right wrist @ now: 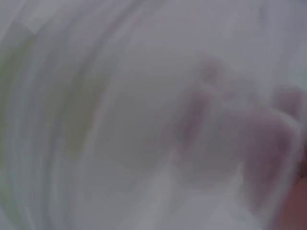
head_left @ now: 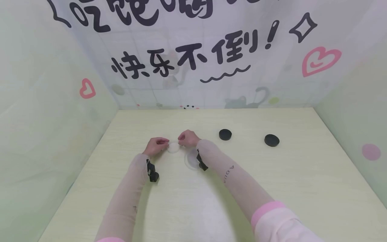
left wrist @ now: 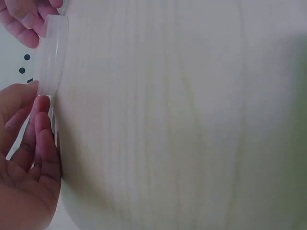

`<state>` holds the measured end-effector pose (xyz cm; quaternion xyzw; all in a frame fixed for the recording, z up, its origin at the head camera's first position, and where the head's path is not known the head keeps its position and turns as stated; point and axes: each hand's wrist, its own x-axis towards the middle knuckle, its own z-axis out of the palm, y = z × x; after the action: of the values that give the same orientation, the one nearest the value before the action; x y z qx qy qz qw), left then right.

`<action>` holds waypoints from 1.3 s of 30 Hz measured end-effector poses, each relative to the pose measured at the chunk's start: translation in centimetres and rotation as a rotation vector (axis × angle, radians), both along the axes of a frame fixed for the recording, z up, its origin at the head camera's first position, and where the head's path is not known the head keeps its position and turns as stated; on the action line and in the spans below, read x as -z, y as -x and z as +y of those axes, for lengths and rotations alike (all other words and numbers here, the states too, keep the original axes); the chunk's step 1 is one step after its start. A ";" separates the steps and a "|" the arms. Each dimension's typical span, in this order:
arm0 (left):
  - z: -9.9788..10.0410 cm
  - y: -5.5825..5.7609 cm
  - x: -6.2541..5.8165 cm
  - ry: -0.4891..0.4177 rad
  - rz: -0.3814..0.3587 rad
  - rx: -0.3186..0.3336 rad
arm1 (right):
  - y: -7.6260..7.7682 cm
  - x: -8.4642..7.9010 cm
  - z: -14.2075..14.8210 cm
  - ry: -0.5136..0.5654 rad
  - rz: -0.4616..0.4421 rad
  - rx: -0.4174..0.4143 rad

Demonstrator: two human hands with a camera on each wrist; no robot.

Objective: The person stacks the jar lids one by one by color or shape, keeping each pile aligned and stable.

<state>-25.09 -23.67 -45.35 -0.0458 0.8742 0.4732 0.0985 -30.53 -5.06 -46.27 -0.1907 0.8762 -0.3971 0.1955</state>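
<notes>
A translucent white round lid [head_left: 173, 148] is between the two hands, low over the table. My left hand [head_left: 156, 146] pinches its left edge with thumb and fingertips; the left wrist view shows the lid [left wrist: 53, 55] edge-on above the left hand [left wrist: 29, 148]. At the opposite edge, the fingertips of my right hand [head_left: 188, 138] pinch the lid too. Beneath the right wrist stands a clear round jar [head_left: 191, 160], partly covered by the forearm and wrist camera. The right wrist view is blurred, with the right hand's fingers [right wrist: 268, 148] showing through clear plastic.
Two black round lids lie to the right of the hands, a nearer one [head_left: 225, 134] and one farther right [head_left: 271, 140]. The pale wooden table [head_left: 302, 188] ends at a printed back curtain [head_left: 187, 90], with pale curtains on both sides.
</notes>
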 end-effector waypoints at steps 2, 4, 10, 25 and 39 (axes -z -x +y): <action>0.1 -0.1 -0.1 0.007 0.008 -0.001 | 2.2 3.3 -0.5 0.012 0.053 -0.020; 0.1 -0.2 -0.2 0.014 0.020 0.002 | 4.7 7.0 -1.2 0.023 0.073 -0.025; 0.4 0.0 0.1 0.017 0.022 -0.008 | 8.2 11.9 -2.2 -0.016 0.044 -0.021; 0.9 -0.3 0.1 0.012 0.002 -0.074 | 3.7 4.6 -0.8 0.026 -0.034 -0.043; 2.0 0.1 -1.9 -0.012 0.047 -0.103 | -1.2 -3.8 1.2 0.040 0.012 0.024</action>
<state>-25.14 -21.65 -43.48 -0.0792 0.8698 0.4840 0.0538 -29.32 -3.90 -42.44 -0.1866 0.8715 -0.4155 0.1816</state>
